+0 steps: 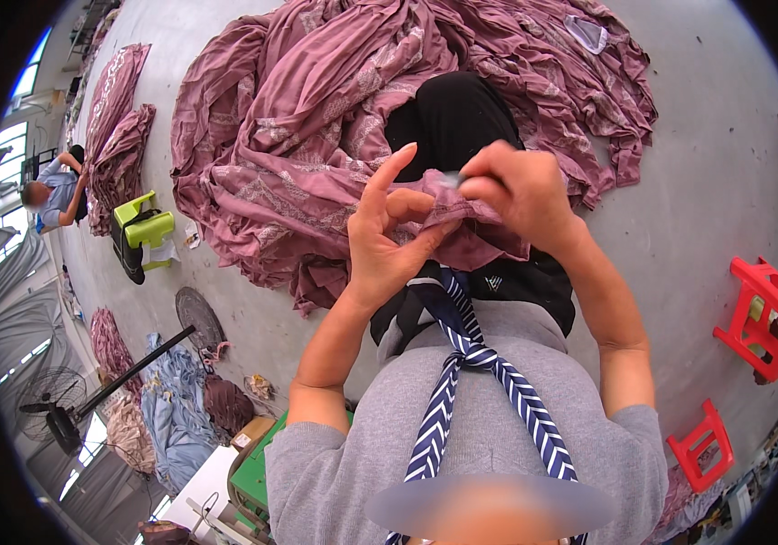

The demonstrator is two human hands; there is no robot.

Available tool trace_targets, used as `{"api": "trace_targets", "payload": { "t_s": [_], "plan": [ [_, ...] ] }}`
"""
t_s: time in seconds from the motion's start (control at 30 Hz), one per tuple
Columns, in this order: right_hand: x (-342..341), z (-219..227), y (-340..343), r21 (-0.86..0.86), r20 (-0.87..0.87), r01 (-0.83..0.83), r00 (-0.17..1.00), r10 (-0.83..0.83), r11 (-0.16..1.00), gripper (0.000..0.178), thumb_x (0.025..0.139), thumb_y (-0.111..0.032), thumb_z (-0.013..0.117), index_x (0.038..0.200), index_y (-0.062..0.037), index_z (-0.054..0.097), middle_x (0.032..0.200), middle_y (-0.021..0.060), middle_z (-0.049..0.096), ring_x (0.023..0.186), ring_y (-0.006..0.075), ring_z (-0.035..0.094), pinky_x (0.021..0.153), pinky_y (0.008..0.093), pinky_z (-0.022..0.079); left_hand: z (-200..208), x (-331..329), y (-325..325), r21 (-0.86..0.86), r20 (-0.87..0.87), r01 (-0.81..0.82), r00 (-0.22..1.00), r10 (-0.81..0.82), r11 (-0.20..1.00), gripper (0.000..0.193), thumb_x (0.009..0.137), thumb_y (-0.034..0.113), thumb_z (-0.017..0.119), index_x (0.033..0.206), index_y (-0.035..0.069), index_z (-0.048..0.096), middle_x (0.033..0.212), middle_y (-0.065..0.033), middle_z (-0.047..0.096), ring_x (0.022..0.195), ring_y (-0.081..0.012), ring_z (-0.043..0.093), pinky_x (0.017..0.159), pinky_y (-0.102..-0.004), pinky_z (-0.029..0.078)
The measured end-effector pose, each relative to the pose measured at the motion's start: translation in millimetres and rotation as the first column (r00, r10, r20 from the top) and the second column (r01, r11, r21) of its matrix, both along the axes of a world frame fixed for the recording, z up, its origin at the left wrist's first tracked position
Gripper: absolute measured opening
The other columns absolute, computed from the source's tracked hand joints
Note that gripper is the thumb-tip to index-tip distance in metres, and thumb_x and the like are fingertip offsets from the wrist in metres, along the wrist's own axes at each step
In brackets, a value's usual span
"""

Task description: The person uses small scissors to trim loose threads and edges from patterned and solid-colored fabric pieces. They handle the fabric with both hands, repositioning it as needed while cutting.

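Note:
A large dusty-pink cloth (307,136) with pale lace-like patterned bands lies heaped over my lap and the floor ahead. My left hand (384,232) pinches an edge of it between thumb and a bent finger, with the index finger raised. Close beside it, my right hand (530,195) is closed, its fingertips at the raised fold of cloth. A small pale, shiny object (451,179) shows at those fingertips; it is blurred and its kind cannot be made out.
On the left stand a yellow-green stool (144,222), a floor fan (58,413) and piles of blue cloth (176,409). A person (60,191) handles more pink cloth (117,136) there. Red plastic stools (766,318) stand at right. Behind me is a white table (207,490).

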State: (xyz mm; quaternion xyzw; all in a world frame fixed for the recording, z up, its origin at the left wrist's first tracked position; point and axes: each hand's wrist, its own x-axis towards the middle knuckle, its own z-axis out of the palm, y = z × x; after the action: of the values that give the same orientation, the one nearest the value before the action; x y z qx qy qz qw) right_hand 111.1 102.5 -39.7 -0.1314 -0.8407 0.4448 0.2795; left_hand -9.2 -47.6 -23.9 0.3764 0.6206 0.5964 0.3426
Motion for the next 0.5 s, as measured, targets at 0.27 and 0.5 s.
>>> {"api": "trace_targets", "payload": {
  "t_s": [0.27, 0.5],
  "plan": [
    [-1, 16, 0, -0.411, -0.038, -0.152, 0.988, 0.149, 0.899, 0.045, 0.064, -0.011, 0.079, 0.103, -0.0024, 0.057, 0.083, -0.0016, 0.056, 0.059, 0.0051, 0.042, 0.052, 0.0164, 0.033, 4, -1, 2, -0.001, 0.057, -0.07, 0.996, 0.07, 0.998, 0.072, 0.075, -0.007, 0.065, 0.137, 0.002, 0.031, 0.081, -0.0048, 0.063, 0.073, -0.0076, 0.06, 0.068, -0.0202, 0.048],
    [7, 1, 11, -0.589, 0.134, -0.107, 0.965, 0.228, 0.801, 0.014, 0.081, -0.01, 0.066, 0.086, 0.0026, 0.06, 0.063, -0.0011, 0.052, 0.06, 0.0045, 0.045, 0.053, 0.0209, 0.038, 1, -24, -8, -0.257, -0.018, 0.041, 0.999, -0.047, 0.965, 0.037, 0.077, -0.007, 0.054, 0.113, -0.001, 0.059, 0.078, 0.0008, 0.061, 0.072, -0.0027, 0.054, 0.064, -0.0163, 0.043]
  ]
}}
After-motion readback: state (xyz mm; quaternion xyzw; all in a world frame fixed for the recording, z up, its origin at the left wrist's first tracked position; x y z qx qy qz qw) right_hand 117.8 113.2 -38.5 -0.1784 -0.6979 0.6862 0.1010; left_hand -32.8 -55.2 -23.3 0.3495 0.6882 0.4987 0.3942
